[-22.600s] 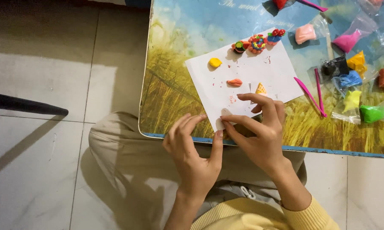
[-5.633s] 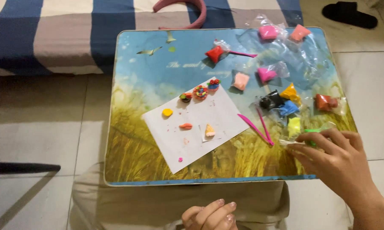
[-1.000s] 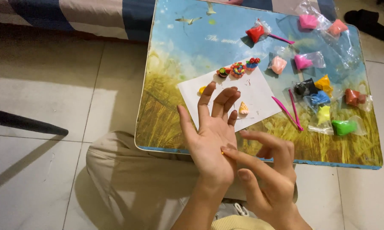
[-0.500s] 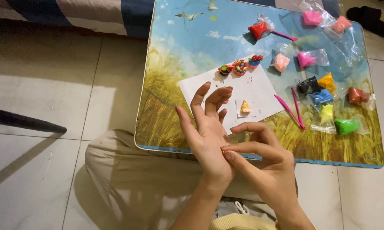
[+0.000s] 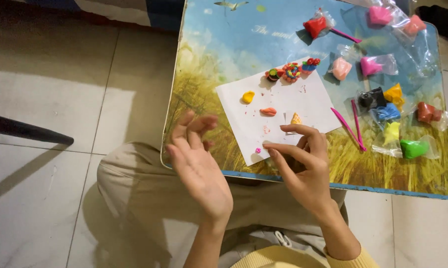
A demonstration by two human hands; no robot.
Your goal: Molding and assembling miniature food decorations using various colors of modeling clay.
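Note:
My left hand (image 5: 199, 166) hovers palm-up at the table's near left edge, fingers spread, blurred and holding nothing. My right hand (image 5: 303, 164) is over the near corner of a white paper sheet (image 5: 308, 97), thumb and forefinger pointing left and apart, with nothing visible between them. A tiny pink clay bit (image 5: 258, 150) lies on the paper just left of the thumb. On the sheet are a yellow lump (image 5: 248, 97), an orange-red piece (image 5: 268, 111) and a small yellow-orange cone (image 5: 296, 119). Three decorated clay figures (image 5: 291, 72) line its far edge.
The low table (image 5: 209, 74) has a printed wheat-field top. Two pink modelling sticks (image 5: 350, 128) lie right of the paper. Several bagged clay lumps sit beyond, among them red (image 5: 316, 26), black (image 5: 367, 99), blue (image 5: 387, 111) and green (image 5: 413, 148). A dark bar (image 5: 25, 131) crosses the tiled floor on the left.
My hands have come apart: the left has dropped left off the paper, the right has lifted from the left palm and now sits over the paper's corner. A pink bit shows on the paper.

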